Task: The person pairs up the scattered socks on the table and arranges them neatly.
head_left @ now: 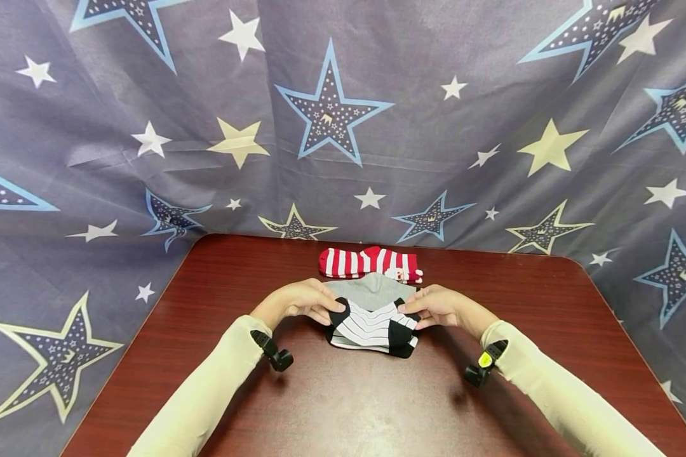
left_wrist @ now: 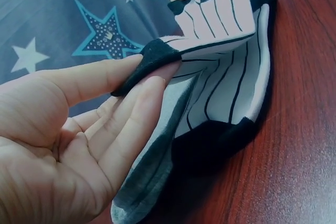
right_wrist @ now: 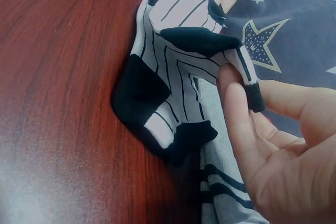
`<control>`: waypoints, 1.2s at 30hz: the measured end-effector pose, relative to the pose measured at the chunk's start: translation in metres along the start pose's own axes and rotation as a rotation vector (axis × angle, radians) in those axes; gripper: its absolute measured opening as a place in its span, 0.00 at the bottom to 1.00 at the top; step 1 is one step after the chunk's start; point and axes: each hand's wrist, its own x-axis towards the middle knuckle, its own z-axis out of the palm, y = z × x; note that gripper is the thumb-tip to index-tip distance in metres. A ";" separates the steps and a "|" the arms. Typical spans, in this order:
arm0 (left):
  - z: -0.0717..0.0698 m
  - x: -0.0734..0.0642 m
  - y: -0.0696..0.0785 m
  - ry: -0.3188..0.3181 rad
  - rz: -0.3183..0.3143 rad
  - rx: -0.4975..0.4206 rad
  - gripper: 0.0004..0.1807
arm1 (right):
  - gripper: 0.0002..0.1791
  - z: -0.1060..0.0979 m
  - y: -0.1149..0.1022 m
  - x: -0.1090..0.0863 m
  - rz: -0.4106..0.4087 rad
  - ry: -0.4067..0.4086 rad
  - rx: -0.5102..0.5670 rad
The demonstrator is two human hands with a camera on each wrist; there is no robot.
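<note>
A white sock with thin black stripes and black toe and heel (head_left: pixel 366 322) is stretched between both hands. My left hand (head_left: pixel 305 298) pinches its black toe end between thumb and fingers. At the other end my right hand (head_left: pixel 439 306) pinches the cuff, which has a black edge in the right wrist view. Beneath lies a matching striped sock (left_wrist: pixel 226 90) on the table, partly covered by the held one. Just behind the hands is a grey sock (head_left: pixel 371 287), its dark bands (right_wrist: pixel 226 177) visible in the right wrist view.
Red-and-white striped socks (head_left: pixel 351 263) lie at the back of the dark red wooden table (head_left: pixel 354 406). A grey curtain with stars (head_left: pixel 423 165) hangs right behind the table's far edge. Small cameras (head_left: pixel 282 360) are strapped to both wrists.
</note>
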 end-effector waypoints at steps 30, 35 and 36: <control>0.005 -0.001 -0.011 0.120 -0.029 0.160 0.08 | 0.03 0.001 0.010 0.004 -0.005 0.113 -0.084; 0.006 -0.001 -0.012 0.141 -0.026 0.189 0.07 | 0.02 0.004 0.012 0.004 -0.023 0.156 -0.119; 0.007 -0.001 -0.012 0.146 -0.024 0.196 0.07 | 0.03 0.004 0.012 0.004 -0.024 0.166 -0.122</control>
